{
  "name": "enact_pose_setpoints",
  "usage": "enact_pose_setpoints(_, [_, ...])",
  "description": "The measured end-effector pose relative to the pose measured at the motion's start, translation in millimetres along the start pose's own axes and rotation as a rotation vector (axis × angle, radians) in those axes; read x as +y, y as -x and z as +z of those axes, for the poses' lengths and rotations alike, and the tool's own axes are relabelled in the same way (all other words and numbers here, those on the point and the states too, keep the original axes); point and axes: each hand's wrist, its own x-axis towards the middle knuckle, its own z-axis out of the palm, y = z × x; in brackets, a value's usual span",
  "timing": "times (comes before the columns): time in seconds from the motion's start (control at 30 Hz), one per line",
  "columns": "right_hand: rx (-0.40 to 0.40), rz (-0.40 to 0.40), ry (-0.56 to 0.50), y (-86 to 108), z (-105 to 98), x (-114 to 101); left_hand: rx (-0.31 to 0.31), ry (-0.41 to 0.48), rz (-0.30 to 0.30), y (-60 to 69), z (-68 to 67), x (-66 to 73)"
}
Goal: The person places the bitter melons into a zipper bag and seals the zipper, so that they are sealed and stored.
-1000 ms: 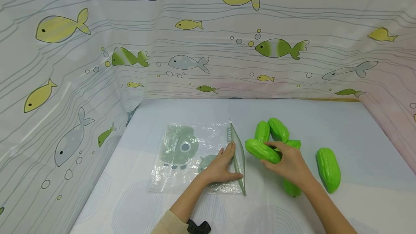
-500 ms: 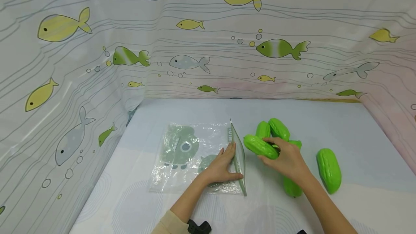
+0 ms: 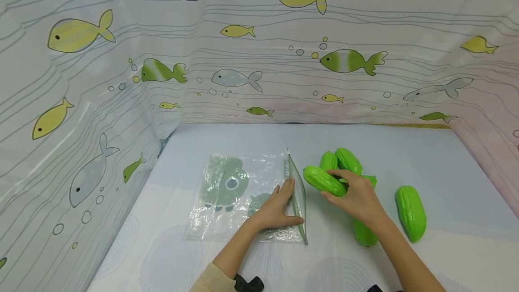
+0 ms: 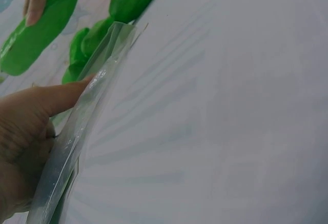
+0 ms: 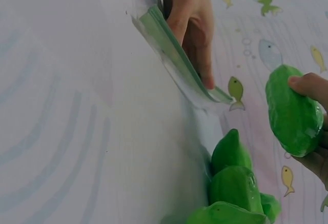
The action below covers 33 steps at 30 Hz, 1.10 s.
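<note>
A clear zip bag with a green cartoon print lies flat on the table, its zip edge towards the right and parted a little. My left hand rests on it with fingers straight and thumb spread along the zip edge. Between thumb and fingers, my right hand grips a glossy bright green oblong fruit, held above the table just right of the bag's mouth. Several similar green fruits are grouped behind and beneath that hand, partly hidden by it.
One more green fruit lies apart at the right on the pale table cover. Fish-printed sheeting rises at the back and both sides. A black wrist strap shows on my left wrist.
My right hand has shifted slightly left and up with the green fruit, nearer the bag's mouth. The left hand and the bag stay where they were.
</note>
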Motion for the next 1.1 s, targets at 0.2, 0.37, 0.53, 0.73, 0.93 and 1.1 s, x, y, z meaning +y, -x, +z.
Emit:
enact_pose_setpoints(0.2, [0.009, -0.009, -0.001, -0.2, 0, 0, 0.001, -0.002, -0.006, 0.5, 0.3, 0.3])
enact_pose_setpoints(0.37, [0.014, -0.014, -0.004, -1.4, 2, -1, 0.006, 0.004, -0.007, 0.1, -0.4, 2.0])
enact_pose_setpoints(0.53, [0.03, -0.043, -0.017, -2.7, 6, -2, 0.011, 0.028, -0.022, -0.4, -2.0, 4.9])
enact_pose_setpoints(0.73, [0.012, -0.03, -0.036, -1.9, 14, -3, 0.015, 0.007, -0.028, 0.0, -4.3, 8.4])
enact_pose_setpoints(0.93, [0.012, -0.03, -0.054, -1.5, 19, -4, 0.017, 0.018, -0.027, 0.4, -8.2, 13.6])
enact_pose_setpoints(1.1, [0.025, -0.039, -0.058, -1.2, 23, -3, 0.017, 0.006, -0.028, 1.2, -8.8, 14.1])
